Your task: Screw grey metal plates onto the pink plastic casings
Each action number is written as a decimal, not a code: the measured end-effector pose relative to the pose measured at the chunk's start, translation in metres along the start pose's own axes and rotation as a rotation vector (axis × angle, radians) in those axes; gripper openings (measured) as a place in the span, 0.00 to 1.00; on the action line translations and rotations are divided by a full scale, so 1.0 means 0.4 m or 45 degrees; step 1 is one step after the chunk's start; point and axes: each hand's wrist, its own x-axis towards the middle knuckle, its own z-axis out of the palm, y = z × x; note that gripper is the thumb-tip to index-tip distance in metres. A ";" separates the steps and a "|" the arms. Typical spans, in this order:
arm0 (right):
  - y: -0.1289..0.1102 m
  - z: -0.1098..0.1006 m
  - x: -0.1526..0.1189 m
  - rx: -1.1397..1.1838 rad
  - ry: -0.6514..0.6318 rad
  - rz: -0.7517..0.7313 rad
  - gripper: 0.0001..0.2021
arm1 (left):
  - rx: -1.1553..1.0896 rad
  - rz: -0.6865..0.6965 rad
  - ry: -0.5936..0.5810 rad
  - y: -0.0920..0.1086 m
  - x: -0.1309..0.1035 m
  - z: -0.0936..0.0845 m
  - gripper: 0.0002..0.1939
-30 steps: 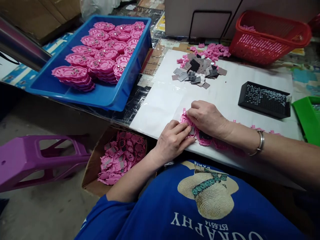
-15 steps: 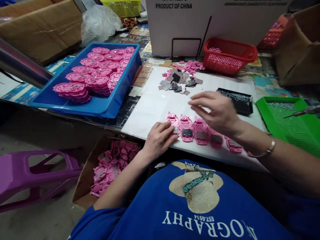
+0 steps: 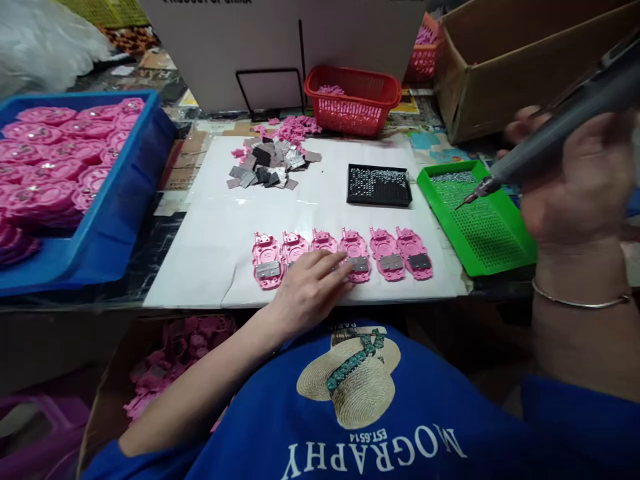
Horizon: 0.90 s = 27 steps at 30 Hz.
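Note:
My right hand (image 3: 575, 183) is wrapped around a grey electric screwdriver (image 3: 543, 147), raised at the right. Its thin bit points down and left over the green tray (image 3: 480, 257). My left hand (image 3: 310, 287) lies with fingers stretched over the middle of a row of pink plastic casings, its fingertips at a casing (image 3: 355, 248) with a grey plate. Other casings in the row carry grey or dark plates, such as the right-end casing (image 3: 416, 257) and the left-end casing (image 3: 267, 253). My left hand partly covers the middle ones.
A black screw tray (image 3: 379, 200) stands behind the row. Beyond lie a pile of grey plates (image 3: 265, 163) and small pink parts (image 3: 295, 128), near a red basket (image 3: 350, 120). A blue tray (image 3: 133, 173) of stacked pink casings is left; a cardboard box (image 3: 495, 80) stands back right.
My right hand has moved right from above the row and taken hold of the screwdriver. My left hand has shifted along the row to the right. The view has turned right.

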 end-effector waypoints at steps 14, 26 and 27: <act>0.033 0.133 0.117 0.524 -0.235 0.059 0.19 | 0.079 0.115 -0.335 0.061 0.131 0.142 0.21; 0.136 0.322 0.147 0.263 -0.198 0.107 0.26 | 0.077 0.088 -0.305 0.066 0.115 0.152 0.20; 0.138 0.321 0.145 0.268 -0.202 0.108 0.24 | 0.074 0.087 -0.299 0.068 0.114 0.152 0.20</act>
